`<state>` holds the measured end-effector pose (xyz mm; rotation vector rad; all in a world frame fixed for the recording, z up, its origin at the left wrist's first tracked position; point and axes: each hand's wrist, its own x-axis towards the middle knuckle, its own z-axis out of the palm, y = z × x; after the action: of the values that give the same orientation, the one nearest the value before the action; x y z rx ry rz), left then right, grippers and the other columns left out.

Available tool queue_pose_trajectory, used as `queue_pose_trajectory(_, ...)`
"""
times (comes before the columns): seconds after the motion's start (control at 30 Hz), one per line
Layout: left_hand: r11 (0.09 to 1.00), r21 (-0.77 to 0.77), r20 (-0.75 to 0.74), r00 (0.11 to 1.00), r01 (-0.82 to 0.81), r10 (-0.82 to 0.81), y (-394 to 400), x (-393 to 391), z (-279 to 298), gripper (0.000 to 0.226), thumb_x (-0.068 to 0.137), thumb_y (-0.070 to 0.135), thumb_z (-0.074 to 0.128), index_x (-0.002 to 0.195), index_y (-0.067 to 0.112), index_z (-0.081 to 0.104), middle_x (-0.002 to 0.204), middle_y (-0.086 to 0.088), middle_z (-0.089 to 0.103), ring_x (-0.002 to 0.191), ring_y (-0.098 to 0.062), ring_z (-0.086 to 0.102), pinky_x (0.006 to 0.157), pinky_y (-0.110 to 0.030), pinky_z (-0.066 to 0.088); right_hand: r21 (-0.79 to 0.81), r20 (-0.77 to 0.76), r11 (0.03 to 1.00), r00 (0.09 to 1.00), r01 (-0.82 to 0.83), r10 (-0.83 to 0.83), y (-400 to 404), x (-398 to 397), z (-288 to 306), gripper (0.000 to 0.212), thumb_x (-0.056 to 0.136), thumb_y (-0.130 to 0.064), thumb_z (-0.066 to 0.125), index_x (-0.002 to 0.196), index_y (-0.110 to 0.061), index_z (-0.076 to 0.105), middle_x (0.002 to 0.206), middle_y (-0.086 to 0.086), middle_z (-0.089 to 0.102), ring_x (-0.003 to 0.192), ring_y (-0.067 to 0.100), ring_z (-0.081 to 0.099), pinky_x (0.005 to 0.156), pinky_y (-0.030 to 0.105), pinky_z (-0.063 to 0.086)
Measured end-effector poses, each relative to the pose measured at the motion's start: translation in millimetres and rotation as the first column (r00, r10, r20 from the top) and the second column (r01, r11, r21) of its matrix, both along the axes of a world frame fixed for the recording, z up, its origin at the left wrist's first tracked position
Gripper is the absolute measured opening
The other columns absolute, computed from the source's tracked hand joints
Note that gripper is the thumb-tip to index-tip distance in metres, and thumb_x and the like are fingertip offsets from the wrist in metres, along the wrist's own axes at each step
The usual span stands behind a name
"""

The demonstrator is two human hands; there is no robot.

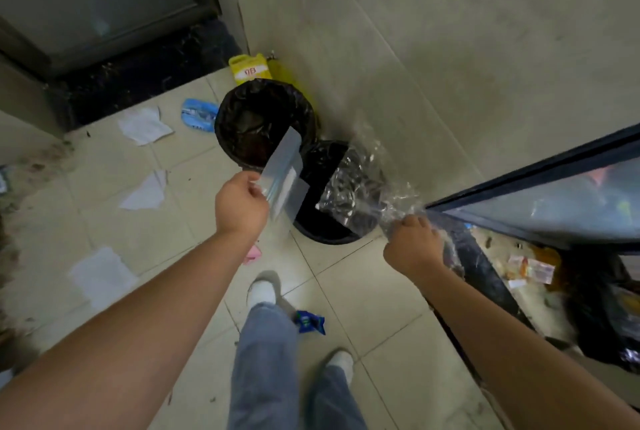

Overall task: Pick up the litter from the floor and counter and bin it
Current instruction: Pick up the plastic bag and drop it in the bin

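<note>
Two round bins lined with black bags stand against the tiled wall: a far bin (242, 111) and a near bin (323, 225). My left hand (240, 203) pinches a flat silvery-grey packet (285, 173) and holds it over the gap between the two bins. My right hand (412, 244) grips a crumpled sheet of clear plastic wrap (360, 180) that stretches up over the near bin. Loose white papers (143, 125) (145, 190) (102, 274), a blue wrapper (197, 114), a small blue packet (310, 322) and a pink scrap (252, 254) lie on the floor.
A dark-framed glass door (540, 194) juts in from the right, with wrappers (530, 268) and a black bag (602, 312) on the shelf below it. A yellow container (247, 68) sits in the corner behind the bins. My feet (261, 291) stand on beige tiles.
</note>
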<state>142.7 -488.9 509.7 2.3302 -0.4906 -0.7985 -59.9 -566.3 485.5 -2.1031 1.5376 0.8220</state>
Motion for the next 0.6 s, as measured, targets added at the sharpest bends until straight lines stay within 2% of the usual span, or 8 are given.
queue_pose_trajectory(0.1, 0.999, 0.017, -0.045, 0.998, 0.043, -0.042, -26, 16, -10, 0.030, 0.091, -0.007, 0.043, 0.116, -0.005, 0.060, 0.116, -0.026, 0.063, 0.109, -0.039, 0.059, 0.090, -0.036, 0.047, 0.026, 0.027, 0.999, 0.999, -0.028, 0.027, -17, 25, -10, 0.047, 0.089, -0.026, 0.044, 0.132, -0.008, 0.044, 0.140, 0.010, 0.043, 0.133, 0.028, 0.030, 0.112, 0.042, 0.026)
queue_pose_trajectory(0.2, 0.988, 0.077, -0.143, 0.982, 0.134, -0.122, -52, 31, -29, 0.024, 0.092, -0.004, 0.046, 0.108, -0.002, 0.064, 0.115, -0.025, 0.064, 0.109, -0.034, 0.058, 0.079, -0.025, 0.039, 0.088, 0.027, 0.996, 1.000, 0.000, -0.003, -30, 50, -23, 0.053, 0.090, -0.035, 0.045, 0.136, -0.009, 0.040, 0.143, 0.012, 0.040, 0.136, 0.028, 0.028, 0.115, 0.042, 0.022)
queue_pose_trajectory(0.3, 0.953, 0.129, -0.241, 0.941, 0.276, -0.240, -84, 45, -58, 0.018, 0.094, 0.000, 0.046, 0.087, 0.011, 0.058, 0.091, -0.013, 0.059, 0.095, -0.027, 0.054, 0.070, -0.020, 0.035, 0.120, -0.055, 0.991, 0.997, -0.052, 0.059, -43, 78, -44, 0.057, 0.091, -0.043, 0.041, 0.135, -0.008, 0.043, 0.141, 0.012, 0.039, 0.134, 0.029, 0.031, 0.118, 0.045, 0.022)
queue_pose_trajectory(0.37, 0.895, 0.198, -0.281, 0.897, 0.401, -0.340, -102, 47, -85, 0.025, 0.094, 0.001, 0.044, 0.074, 0.013, 0.053, 0.076, -0.001, 0.052, 0.092, -0.023, 0.050, 0.073, -0.026, 0.037, 0.169, -0.048, 0.985, 0.998, 0.037, -0.029, -53, 94, -61, 0.055, 0.091, -0.039, 0.042, 0.132, -0.002, 0.044, 0.139, 0.014, 0.038, 0.132, 0.031, 0.034, 0.115, 0.044, 0.027)
queue_pose_trajectory(0.4, 0.860, 0.236, -0.311, 0.874, 0.453, -0.374, -109, 47, -100, 0.022, 0.094, 0.001, 0.044, 0.079, 0.011, 0.056, 0.079, -0.005, 0.055, 0.095, -0.024, 0.052, 0.077, -0.030, 0.041, 0.182, -0.013, 0.979, 0.996, 0.093, -0.093, -57, 101, -70, 0.055, 0.089, -0.037, 0.041, 0.130, 0.000, 0.045, 0.137, 0.015, 0.039, 0.131, 0.032, 0.036, 0.112, 0.041, 0.030)
queue_pose_trajectory(0.5, 0.797, 0.298, -0.386, 0.830, 0.525, -0.402, -124, 40, -147, 0.026, 0.092, -0.001, 0.043, 0.113, -0.007, 0.057, 0.119, -0.023, 0.060, 0.114, -0.036, 0.055, 0.094, -0.038, 0.045, 0.245, 0.173, 0.950, 0.955, 0.195, -0.240, -69, 113, -110, 0.068, 0.077, -0.037, 0.031, 0.126, 0.006, 0.049, 0.131, 0.021, 0.045, 0.125, 0.032, 0.044, 0.104, 0.032, 0.036)
queue_pose_trajectory(0.57, 0.812, 0.279, -0.457, 0.815, 0.513, -0.357, -132, 30, -182, 0.027, 0.094, 0.001, 0.043, 0.115, -0.005, 0.059, 0.123, -0.023, 0.061, 0.116, -0.035, 0.055, 0.097, -0.036, 0.044, 0.345, 0.254, 0.878, 0.867, 0.332, -0.428, -79, 111, -146, 0.036, 0.091, -0.012, 0.039, 0.117, 0.003, 0.059, 0.110, 0.010, 0.059, 0.110, 0.021, 0.056, 0.093, 0.026, 0.041)
queue_pose_trajectory(0.6, 0.844, 0.266, -0.495, 0.817, 0.466, -0.295, -136, 25, -202, 0.026, 0.094, 0.001, 0.043, 0.113, -0.003, 0.062, 0.120, -0.023, 0.062, 0.114, -0.034, 0.056, 0.094, -0.036, 0.045, 0.372, 0.316, 0.839, 0.797, 0.396, -0.516, -87, 108, -168, 0.033, 0.094, 0.004, 0.037, 0.103, -0.004, 0.069, 0.090, -0.001, 0.062, 0.093, 0.006, 0.062, 0.079, 0.016, 0.045)
